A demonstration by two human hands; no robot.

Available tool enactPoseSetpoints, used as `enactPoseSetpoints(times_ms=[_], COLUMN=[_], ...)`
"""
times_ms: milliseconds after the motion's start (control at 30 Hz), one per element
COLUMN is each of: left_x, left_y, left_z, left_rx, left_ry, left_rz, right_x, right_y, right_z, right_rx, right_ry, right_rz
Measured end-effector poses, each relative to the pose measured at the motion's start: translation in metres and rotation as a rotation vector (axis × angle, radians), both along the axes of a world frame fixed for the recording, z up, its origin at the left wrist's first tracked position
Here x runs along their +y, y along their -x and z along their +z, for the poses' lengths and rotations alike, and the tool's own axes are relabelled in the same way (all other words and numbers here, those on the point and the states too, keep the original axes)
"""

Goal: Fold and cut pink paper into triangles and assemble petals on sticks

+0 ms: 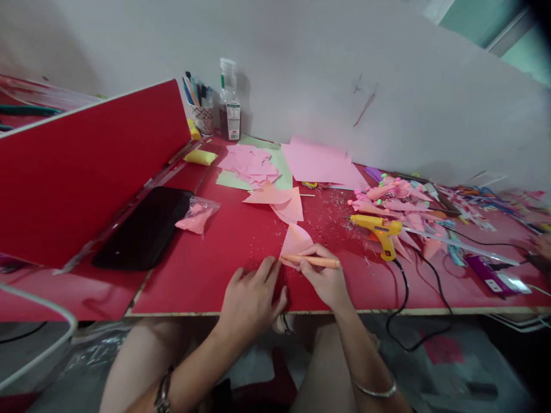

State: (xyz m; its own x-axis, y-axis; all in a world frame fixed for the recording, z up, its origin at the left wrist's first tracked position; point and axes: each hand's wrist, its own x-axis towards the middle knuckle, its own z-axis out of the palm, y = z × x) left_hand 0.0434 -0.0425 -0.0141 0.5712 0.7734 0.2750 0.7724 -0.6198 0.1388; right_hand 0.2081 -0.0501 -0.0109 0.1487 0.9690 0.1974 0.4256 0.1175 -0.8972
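Observation:
My right hand (327, 281) is closed around an orange pen (318, 261), its tip resting at the lower left of a small pink fan-shaped paper piece (295, 238). The paper lies flat on the red table near its front edge. My left hand (252, 295) lies with fingers stretched out, the fingertips by the paper's lower left corner; whether they press on it I cannot tell. Just beyond are more cut pieces, a peach paper piece (267, 194) and another pink one (293, 207), overlapping each other.
A yellow glue gun (381, 230) with a black cord lies right, before a heap of pink paper cones (398, 198). Pink sheets (316, 162) and paper scraps (247, 163) lie behind. At left are a black phone-like slab (144, 229), a bagged pink lump (198, 217) and a red upright panel (94, 172).

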Motion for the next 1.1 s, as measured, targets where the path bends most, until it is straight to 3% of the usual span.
enactPoseSetpoints(times_ms=[300,900,1000,1100], left_x=[0.000,0.000,0.001,0.000], left_y=[0.000,0.001,0.001,0.001], left_z=[0.000,-0.002,-0.002,-0.001], left_rx=[-0.007,-0.015,-0.017,-0.033], left_ry=[0.007,0.003,0.003,0.006], left_rz=[-0.005,-0.007,-0.005,-0.003], right_x=[0.002,0.005,0.003,0.001], right_y=[0.000,-0.019,-0.016,-0.012], right_z=[0.000,-0.011,-0.006,-0.003], right_rx=[-0.038,-0.080,0.015,0.134], right_ry=[-0.018,-0.099,-0.149,-0.159], right_rz=[-0.019,-0.391,-0.363,-0.230])
